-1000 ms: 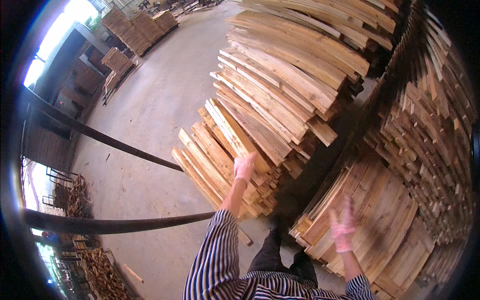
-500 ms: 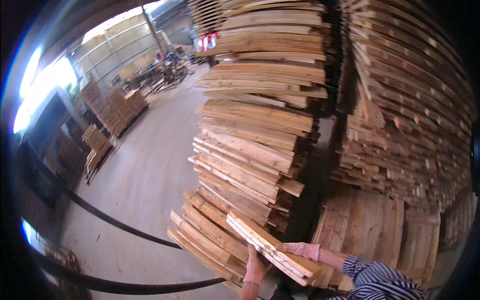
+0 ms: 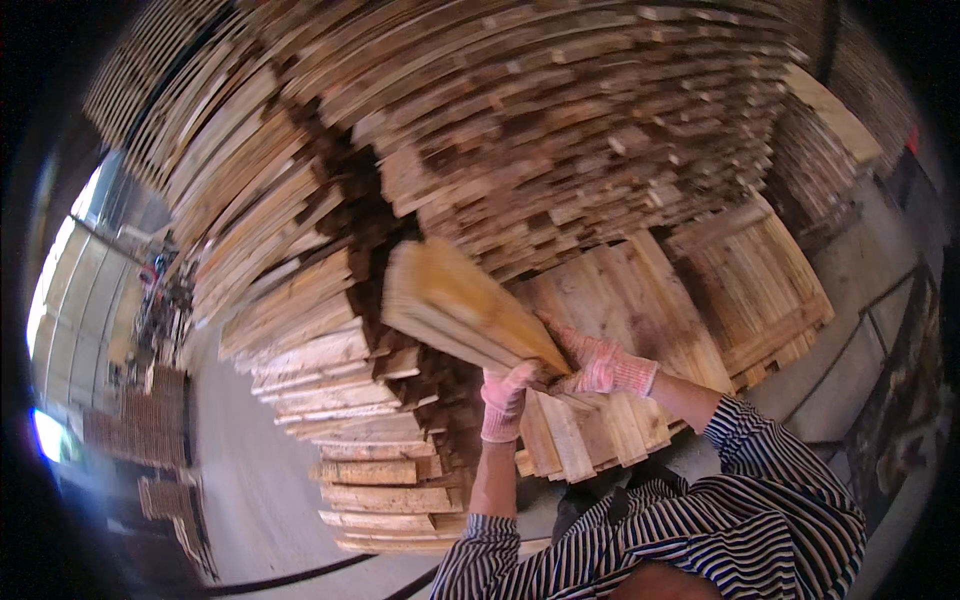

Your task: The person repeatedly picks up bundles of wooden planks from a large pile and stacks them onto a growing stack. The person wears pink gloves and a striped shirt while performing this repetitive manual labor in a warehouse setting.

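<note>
A small bundle of wooden boards (image 3: 478, 305), blurred by motion, is held tilted in front of me. My left hand (image 3: 508, 400), in a pink work glove, grips its near end from below. On the right side of the same end, my right hand (image 3: 610, 366), gloved alike, is closed around the boards. The far end points up and left, apart from the stacks behind it. Beneath and beyond my right hand lies a low platform of flat boards (image 3: 585, 282), with several shorter boards (image 3: 590, 432) at its near edge.
Stacked boards (image 3: 300, 375) run along my left in a tall row. A high wall of piled wood (image 3: 580, 130) stands beyond the platform. Another flat board panel (image 3: 755, 290) lies to the right. Concrete floor (image 3: 255, 470) shows at the left; a dark frame (image 3: 890, 390) stands far right.
My view has swung right, from the row of stacks toward the low platform. Both hands have carried the bundle of boards along, and its far end now points higher.
</note>
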Action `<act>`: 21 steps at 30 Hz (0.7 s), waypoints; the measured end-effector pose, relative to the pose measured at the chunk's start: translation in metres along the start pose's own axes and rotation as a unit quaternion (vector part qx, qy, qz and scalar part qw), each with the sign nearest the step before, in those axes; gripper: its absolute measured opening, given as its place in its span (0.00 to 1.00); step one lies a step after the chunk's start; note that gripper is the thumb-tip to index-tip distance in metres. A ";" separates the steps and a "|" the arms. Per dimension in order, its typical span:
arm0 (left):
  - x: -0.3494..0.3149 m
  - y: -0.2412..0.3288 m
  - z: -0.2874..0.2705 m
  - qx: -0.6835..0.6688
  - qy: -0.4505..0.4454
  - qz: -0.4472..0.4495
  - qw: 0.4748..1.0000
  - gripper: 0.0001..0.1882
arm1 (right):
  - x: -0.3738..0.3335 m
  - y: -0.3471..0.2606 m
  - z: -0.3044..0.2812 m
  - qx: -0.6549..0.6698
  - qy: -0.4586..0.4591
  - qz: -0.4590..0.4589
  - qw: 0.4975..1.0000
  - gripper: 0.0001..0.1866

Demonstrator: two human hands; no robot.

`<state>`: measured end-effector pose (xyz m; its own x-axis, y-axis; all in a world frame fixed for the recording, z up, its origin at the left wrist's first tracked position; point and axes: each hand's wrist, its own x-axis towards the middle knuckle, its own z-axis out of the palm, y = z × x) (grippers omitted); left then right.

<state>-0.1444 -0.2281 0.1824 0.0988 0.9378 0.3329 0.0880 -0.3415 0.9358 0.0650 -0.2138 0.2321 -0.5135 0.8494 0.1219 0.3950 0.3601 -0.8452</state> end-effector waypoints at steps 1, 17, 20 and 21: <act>0.019 -0.002 0.043 -0.060 -0.037 -0.029 0.997 0.13 | -0.025 0.054 -0.008 -0.069 0.057 0.013 0.996 0.65; 0.002 -0.077 0.279 -0.422 -0.083 -0.464 0.774 0.33 | -0.235 0.190 -0.099 -0.088 0.331 0.309 0.887 0.45; 0.010 -0.111 0.282 -0.384 -0.071 -0.478 0.787 0.35 | -0.236 0.242 -0.144 -0.165 0.300 0.392 0.854 0.41; 0.008 -0.124 0.283 -0.362 -0.059 -0.474 0.800 0.36 | -0.233 0.253 -0.154 -0.182 0.286 0.405 0.849 0.40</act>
<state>0.1263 -0.1962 0.0357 0.4250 0.7270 -0.5394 -0.4148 0.6860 0.5978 0.4016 -0.2608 0.0697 0.4523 0.8860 -0.1017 0.7051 -0.4251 -0.5675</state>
